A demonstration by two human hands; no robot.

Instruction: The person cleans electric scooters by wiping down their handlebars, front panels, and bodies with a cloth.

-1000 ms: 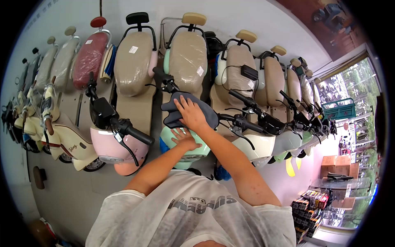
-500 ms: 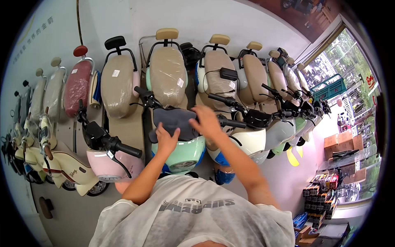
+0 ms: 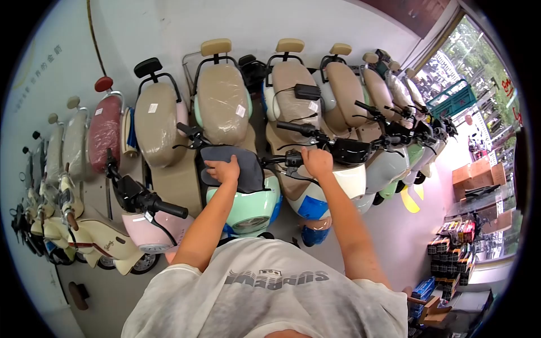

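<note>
A dark grey cloth (image 3: 248, 168) lies spread over the dashboard of a mint-green scooter (image 3: 248, 209) in front of me. My left hand (image 3: 224, 170) rests on top of this cloth, fingers stretched to the left and thumb apart. On the right side, my right hand (image 3: 319, 163) is closed around the handlebar grip of the same scooter; the grip itself is mostly hidden by the fingers. Black switches and a brake lever (image 3: 293, 160) show just left of that hand. Behind the cloth is the scooter's beige seat (image 3: 222, 104), wrapped in clear plastic.
A pink scooter (image 3: 158, 228) stands to the left, its black handlebar (image 3: 143, 197) close by. A cream scooter (image 3: 349, 183) with blue patches is tight on the right. More scooters line both sides along the wall. Stacked boxes (image 3: 451, 248) and cardboard cartons (image 3: 473, 174) sit by the window.
My right hand has left the cloth and moved right onto the handlebar grip. The cloth, bunched before, now lies flatter, with my left hand higher up on it.
</note>
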